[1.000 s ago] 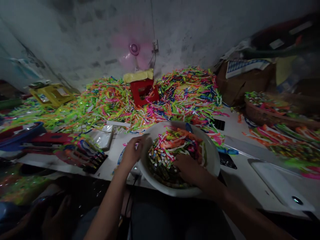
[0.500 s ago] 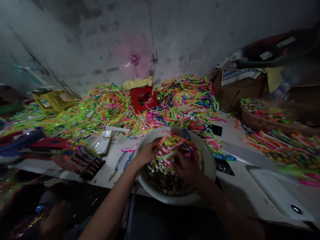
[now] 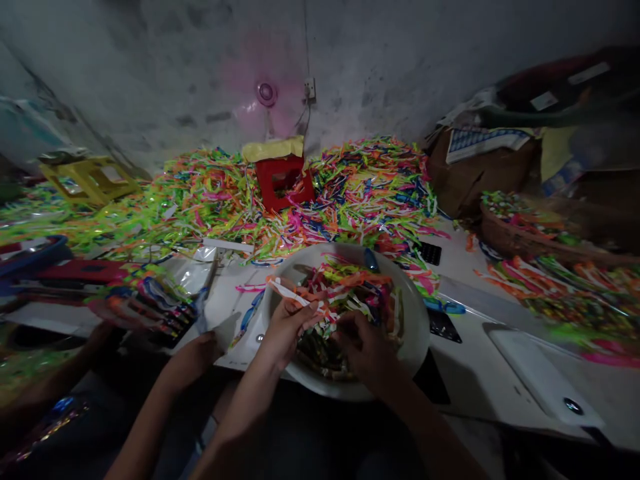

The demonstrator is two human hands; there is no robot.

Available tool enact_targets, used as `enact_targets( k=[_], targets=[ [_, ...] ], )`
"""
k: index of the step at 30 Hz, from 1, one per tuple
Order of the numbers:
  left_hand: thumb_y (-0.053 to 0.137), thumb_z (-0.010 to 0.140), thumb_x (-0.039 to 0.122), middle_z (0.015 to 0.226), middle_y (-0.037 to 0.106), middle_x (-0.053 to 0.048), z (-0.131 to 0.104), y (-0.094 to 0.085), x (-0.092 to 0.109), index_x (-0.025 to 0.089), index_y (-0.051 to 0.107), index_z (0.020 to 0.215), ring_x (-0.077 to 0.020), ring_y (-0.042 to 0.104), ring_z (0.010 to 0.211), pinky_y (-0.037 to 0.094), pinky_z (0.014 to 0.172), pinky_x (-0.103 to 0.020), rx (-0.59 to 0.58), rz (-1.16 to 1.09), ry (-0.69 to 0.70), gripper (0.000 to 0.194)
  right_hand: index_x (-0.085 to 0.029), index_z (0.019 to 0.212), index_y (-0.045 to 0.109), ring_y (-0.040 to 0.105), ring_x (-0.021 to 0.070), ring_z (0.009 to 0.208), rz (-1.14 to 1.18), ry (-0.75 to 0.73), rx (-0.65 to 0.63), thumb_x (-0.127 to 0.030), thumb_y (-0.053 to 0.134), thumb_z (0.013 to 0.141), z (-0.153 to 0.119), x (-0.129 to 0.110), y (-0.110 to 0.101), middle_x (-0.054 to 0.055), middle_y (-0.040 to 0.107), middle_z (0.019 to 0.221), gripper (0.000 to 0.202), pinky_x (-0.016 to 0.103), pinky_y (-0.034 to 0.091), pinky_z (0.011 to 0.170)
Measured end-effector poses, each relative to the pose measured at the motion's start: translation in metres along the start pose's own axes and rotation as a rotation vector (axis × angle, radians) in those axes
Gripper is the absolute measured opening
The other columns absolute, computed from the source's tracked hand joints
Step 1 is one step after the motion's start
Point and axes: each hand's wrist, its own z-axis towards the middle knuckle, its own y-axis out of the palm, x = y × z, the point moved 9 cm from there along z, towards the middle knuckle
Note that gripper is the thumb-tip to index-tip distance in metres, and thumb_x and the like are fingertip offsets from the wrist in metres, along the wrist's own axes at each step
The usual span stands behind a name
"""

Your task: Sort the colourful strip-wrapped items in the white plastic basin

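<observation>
A white bowl (image 3: 419,313) stands at the near edge of the white table, filled with colourful plastic strips (image 3: 350,283) over small dark printed pieces (image 3: 320,343). My left hand (image 3: 286,328) is at the bowl's left rim and pinches a few white and orange strips (image 3: 284,289), lifted a little above the bowl. My right hand (image 3: 364,347) rests in the bowl with its fingers curled into the contents; what it holds is hidden.
Another person's hand (image 3: 193,353) reaches to the table edge at the left, near a pack of coloured sticks (image 3: 160,310). A big heap of strips (image 3: 360,193) surrounds a red stool (image 3: 284,180). A yellow stool (image 3: 87,180), basket (image 3: 520,233), cardboard box (image 3: 465,177) and white device (image 3: 545,373) stand around.
My left hand went from the bowl's outer rim into the bowl and came up with strips. My right hand stayed in the bowl. Another person's hand came up to the table edge.
</observation>
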Motion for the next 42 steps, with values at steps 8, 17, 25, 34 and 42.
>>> enact_targets(
  k=[8, 17, 25, 34, 42],
  targets=[
    [0.059, 0.079, 0.029, 0.096, 0.062, -0.005, 0.023, 0.116, -0.042, 0.013, 0.056, 0.101, -0.0146, 0.06, 0.081, 0.052, 0.071, -0.031, -0.058, -0.046, 0.001, 0.027, -0.018, 0.093, 0.049, 0.058, 0.0179, 0.083, 0.001, -0.001, -0.011, -0.026, 0.046, 0.085, 0.003, 0.001, -0.001, 0.005, 0.063, 0.087, 0.011, 0.03, 0.042, 0.074],
    [0.073, 0.064, 0.022, 0.084, 0.065, 0.001, 0.023, 0.117, -0.042, 0.018, 0.05, 0.096, -0.0097, 0.061, 0.073, 0.052, 0.068, -0.023, -0.093, -0.171, -0.076, 0.039, -0.019, 0.091, 0.05, 0.058, 0.0156, 0.073, 0.03, -0.019, -0.052, -0.025, 0.043, 0.086, 0.0, -0.003, 0.001, 0.002, 0.063, 0.08, 0.01, 0.026, 0.042, 0.067],
    [0.071, 0.066, 0.022, 0.086, 0.063, 0.001, 0.023, 0.126, -0.047, 0.018, 0.051, 0.093, -0.0108, 0.06, 0.075, 0.051, 0.074, -0.028, -0.173, -0.156, -0.088, 0.035, -0.019, 0.086, 0.048, 0.057, 0.0171, 0.074, -0.045, 0.01, -0.044, -0.026, 0.043, 0.086, 0.002, 0.004, 0.003, 0.003, 0.062, 0.079, 0.008, 0.028, 0.041, 0.068],
    [0.058, 0.079, 0.033, 0.101, 0.061, -0.006, 0.022, 0.126, -0.04, 0.015, 0.057, 0.101, -0.0184, 0.057, 0.091, 0.047, 0.08, -0.033, -0.117, 0.099, 0.063, 0.028, -0.019, 0.083, 0.053, 0.055, 0.016, 0.066, -0.062, -0.013, -0.141, -0.033, 0.04, 0.088, 0.007, -0.007, 0.006, 0.001, 0.061, 0.073, 0.02, 0.026, 0.04, 0.062],
    [0.047, 0.086, 0.031, 0.115, 0.053, -0.008, 0.001, 0.093, -0.052, 0.02, 0.054, 0.109, -0.0178, 0.054, 0.097, 0.048, 0.081, -0.036, 0.056, 0.174, 0.128, 0.026, -0.019, 0.091, 0.062, 0.06, 0.0196, 0.076, -0.124, -0.051, -0.198, -0.04, 0.044, 0.086, 0.0, -0.018, 0.013, 0.005, 0.067, 0.085, 0.029, 0.029, 0.044, 0.069]
  ],
)
